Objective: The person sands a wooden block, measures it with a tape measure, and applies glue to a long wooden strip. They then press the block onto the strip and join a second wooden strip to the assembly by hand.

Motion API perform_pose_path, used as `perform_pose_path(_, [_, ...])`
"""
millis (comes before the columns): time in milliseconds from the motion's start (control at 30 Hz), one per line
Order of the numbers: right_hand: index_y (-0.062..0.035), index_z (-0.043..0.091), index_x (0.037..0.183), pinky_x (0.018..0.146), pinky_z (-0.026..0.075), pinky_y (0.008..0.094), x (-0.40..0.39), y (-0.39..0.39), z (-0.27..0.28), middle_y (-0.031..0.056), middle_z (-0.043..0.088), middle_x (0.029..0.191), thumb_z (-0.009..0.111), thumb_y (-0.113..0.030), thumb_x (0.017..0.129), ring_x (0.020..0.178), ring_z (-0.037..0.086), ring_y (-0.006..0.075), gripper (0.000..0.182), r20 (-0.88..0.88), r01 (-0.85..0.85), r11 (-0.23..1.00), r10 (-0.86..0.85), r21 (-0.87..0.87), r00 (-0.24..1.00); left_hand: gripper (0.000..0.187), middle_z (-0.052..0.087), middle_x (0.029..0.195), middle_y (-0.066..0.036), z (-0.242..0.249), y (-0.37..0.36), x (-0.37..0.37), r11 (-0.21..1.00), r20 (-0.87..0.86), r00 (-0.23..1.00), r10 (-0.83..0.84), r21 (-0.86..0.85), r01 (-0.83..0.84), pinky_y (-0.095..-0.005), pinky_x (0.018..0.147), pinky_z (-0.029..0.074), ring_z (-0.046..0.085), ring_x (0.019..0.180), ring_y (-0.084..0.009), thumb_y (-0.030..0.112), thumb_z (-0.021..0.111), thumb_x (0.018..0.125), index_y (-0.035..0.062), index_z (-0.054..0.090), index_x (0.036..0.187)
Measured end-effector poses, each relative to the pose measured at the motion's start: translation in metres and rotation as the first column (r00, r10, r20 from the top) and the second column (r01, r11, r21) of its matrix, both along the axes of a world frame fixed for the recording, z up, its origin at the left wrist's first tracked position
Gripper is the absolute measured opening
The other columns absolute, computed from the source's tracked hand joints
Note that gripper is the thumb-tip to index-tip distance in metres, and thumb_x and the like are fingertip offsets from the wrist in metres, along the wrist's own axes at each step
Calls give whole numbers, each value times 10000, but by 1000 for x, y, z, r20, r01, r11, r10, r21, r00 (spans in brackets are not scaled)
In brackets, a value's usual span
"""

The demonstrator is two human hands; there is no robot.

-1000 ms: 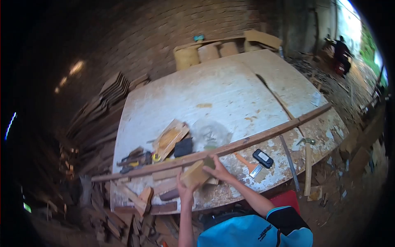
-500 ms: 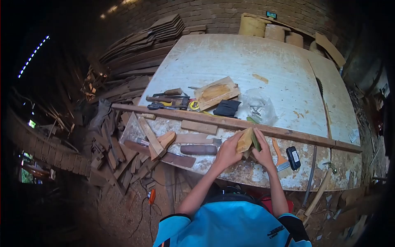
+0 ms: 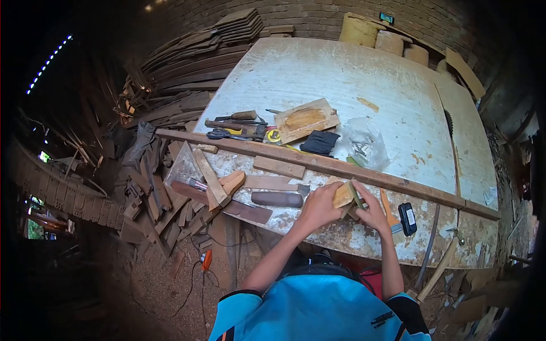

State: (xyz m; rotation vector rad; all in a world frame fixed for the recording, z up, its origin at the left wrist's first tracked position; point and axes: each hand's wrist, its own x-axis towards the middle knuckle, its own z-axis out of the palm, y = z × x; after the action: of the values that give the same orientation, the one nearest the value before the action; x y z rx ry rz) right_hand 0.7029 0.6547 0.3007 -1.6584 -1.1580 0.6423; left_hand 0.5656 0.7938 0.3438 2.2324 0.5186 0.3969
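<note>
Above the front of the workbench, my left hand [image 3: 322,207] is closed around a small pale wooden block [image 3: 343,195]. My right hand [image 3: 371,212] pinches a thin green piece [image 3: 358,195] that looks like a folded sheet, held against the block's right side. Fingers hide much of both pieces. Left of my left hand lie a dark rounded wooden piece [image 3: 277,199] and a flat blade-like strip [image 3: 272,183]. A tool with an orange handle [image 3: 389,207] lies just right of my right hand, beside a black case [image 3: 407,219].
A long wooden bar [image 3: 318,166] crosses the bench. Behind it are a yellow tape measure [image 3: 273,136], a hollowed wooden board [image 3: 307,120], a black cloth-like bundle [image 3: 320,142] and a plastic bag of metal pieces [image 3: 364,145]. A hammer [image 3: 441,267] overhangs the front edge at right.
The block and green piece have tilted and sit slightly lower in my hands, with less of the block showing. The camera view has shifted a little. Both hands keep their holds.
</note>
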Motion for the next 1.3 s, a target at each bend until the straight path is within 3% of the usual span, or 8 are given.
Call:
perform_pose_path(533, [-58,467,1293,1061,274,379,-46,1,16,194,393,1367,503,-72,590,1284,364,327,704,22,83,953,-94,292,995,480,643,804,-198,-11,-3,2,995,89,991,98,24,-101,-398,709,501,624,782,-366,150,647,561,63,618,1033])
perform_pose_path(733, [-61,457,1295,1055,282,346,-18,-34,-38,171,410,1358,512,-42,615,1282,371,297,683,15,189,976,-191,108,981,481,646,841,-189,-9,-11,2,984,73,997,28,175,-41,-390,704,503,629,791,-352,127,662,563,66,614,1038])
perform_pose_path(833, [-91,408,1340,1049,291,342,-27,-66,-41,144,375,1388,513,-36,673,1306,334,265,678,-41,277,955,-274,105,961,504,648,899,-185,-15,-16,-4,988,68,997,36,145,-46,-381,732,505,632,824,-341,106,658,574,70,600,1073])
perform_pose_path(900, [-81,380,1357,1051,284,335,-36,-86,-63,127,359,1403,515,-34,688,1317,310,241,685,-436,387,920,-322,66,840,526,650,911,-180,-20,-17,-6,992,122,993,-5,127,-10,-356,744,502,643,837,-315,73,666,571,64,591,1092])
perform_pose_path(1000, [-65,332,1382,1078,224,348,-46,-114,-96,109,342,1414,510,-49,721,1328,274,235,685,-470,379,916,-278,134,838,531,662,968,-104,-29,-21,-22,917,46,984,-174,-356,179,-313,804,482,627,914,-189,-5,667,596,20,568,1117])
perform_pose_path(1100, [-67,358,1366,1065,246,360,-58,-133,-89,137,371,1369,516,-75,638,1271,341,260,744,-215,261,958,-232,118,949,516,653,981,-100,-30,-47,-29,888,-67,946,-318,-371,272,-303,813,475,615,930,-179,-12,673,574,11,595,1083])
perform_pose_path(1200, [-91,335,1384,1067,239,356,-75,-136,-89,132,385,1353,520,-97,664,1272,333,258,743,-296,312,942,-265,126,918,504,661,895,-152,-19,-72,-25,947,-176,930,-322,-70,314,-344,777,494,647,855,-280,87,684,552,56,625,1051])
perform_pose_path(1300, [-116,252,1422,807,443,299,-88,-142,-81,114,405,1322,481,-103,723,1054,519,206,736,-457,261,965,-228,10,860,470,655,881,-168,-19,-79,-24,920,-280,905,-321,134,368,-386,772,493,627,850,-333,144,670,556,69,637,1018])
